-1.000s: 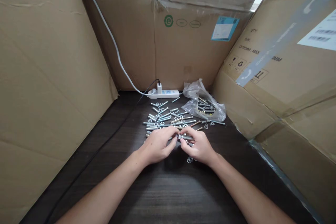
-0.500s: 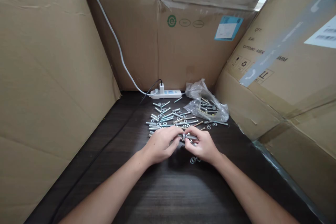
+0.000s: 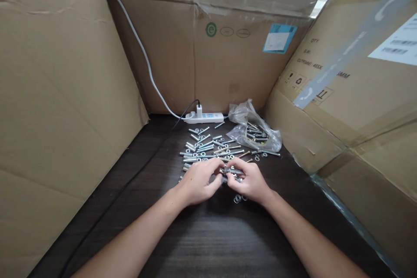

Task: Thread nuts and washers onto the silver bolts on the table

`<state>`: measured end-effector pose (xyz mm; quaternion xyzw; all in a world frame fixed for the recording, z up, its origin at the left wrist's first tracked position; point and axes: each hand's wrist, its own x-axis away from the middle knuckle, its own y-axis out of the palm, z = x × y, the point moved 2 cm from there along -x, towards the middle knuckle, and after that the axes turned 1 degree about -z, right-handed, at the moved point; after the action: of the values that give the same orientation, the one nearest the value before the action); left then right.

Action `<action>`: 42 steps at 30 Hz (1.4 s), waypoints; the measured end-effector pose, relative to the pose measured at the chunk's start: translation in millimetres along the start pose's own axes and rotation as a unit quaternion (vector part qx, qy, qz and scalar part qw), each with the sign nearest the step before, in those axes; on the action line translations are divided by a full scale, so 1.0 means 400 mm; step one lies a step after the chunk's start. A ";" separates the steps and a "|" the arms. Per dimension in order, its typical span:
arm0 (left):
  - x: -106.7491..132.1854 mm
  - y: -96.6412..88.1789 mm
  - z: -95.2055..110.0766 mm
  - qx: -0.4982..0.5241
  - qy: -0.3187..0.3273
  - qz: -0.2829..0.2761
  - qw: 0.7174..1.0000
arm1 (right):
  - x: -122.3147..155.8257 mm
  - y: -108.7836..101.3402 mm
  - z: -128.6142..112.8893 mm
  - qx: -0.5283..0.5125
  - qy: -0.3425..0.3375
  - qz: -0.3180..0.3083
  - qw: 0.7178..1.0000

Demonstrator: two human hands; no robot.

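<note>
A metal anchor bolt (image 3: 233, 171) with a sleeve lies crosswise between my two hands, and small ring-like parts sit near its left end. My right hand (image 3: 250, 184) pinches it by the sleeve between thumb and fingers. At the bolt's left end are the curled fingertips of my left hand (image 3: 200, 181), with a small gap showing between thumb and forefinger. Just beyond my hands, several loose bolts and sleeves (image 3: 205, 148) are spread over the dark table (image 3: 208, 239), with washers among them. Loose washers (image 3: 237, 199) lie below my right hand.
A clear plastic bag (image 3: 239, 113) holding more bolts stands at the back right. Behind the hardware is a white power strip (image 3: 211, 117) with a plugged-in black cable (image 3: 130, 180) running along the left. Cardboard walls (image 3: 169, 61) enclose the table on three sides.
My left thumb and forefinger have parted slightly at the bolt's left end, uncovering more of it. The bolt stays in my right hand. The view has shifted a little.
</note>
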<state>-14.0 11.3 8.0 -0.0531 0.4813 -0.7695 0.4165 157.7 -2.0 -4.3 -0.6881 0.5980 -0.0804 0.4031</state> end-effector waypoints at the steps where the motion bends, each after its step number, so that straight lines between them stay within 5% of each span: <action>1: -0.001 0.001 -0.001 -0.008 -0.008 0.000 1.000 | -0.001 -0.002 0.000 -0.001 0.000 0.004 1.000; 13: -0.002 0.002 0.013 0.036 -0.019 -0.016 0.999 | -0.001 -0.001 0.000 0.006 -0.017 -0.006 1.000; 22: -0.005 0.029 -0.021 0.040 -0.054 -0.048 0.997 | 0.000 0.002 -0.024 0.019 -0.047 -0.021 0.998; 26: -0.002 0.017 -0.013 0.041 -0.067 -0.006 0.997 | 0.002 0.004 -0.018 0.017 -0.029 -0.020 0.999; 34: -0.004 0.023 0.007 0.106 -0.075 -0.004 0.992 | 0.001 0.000 -0.013 0.009 -0.020 -0.014 1.000; 42: -0.015 0.054 -0.029 0.238 -0.162 -0.046 0.956 | 0.004 0.003 -0.029 0.023 -0.038 -0.039 0.998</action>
<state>-3.0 19.6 -13.1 -0.0987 0.2070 -0.8612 0.4537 150.5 -8.8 1.9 -0.7041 0.5528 -0.0841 0.4377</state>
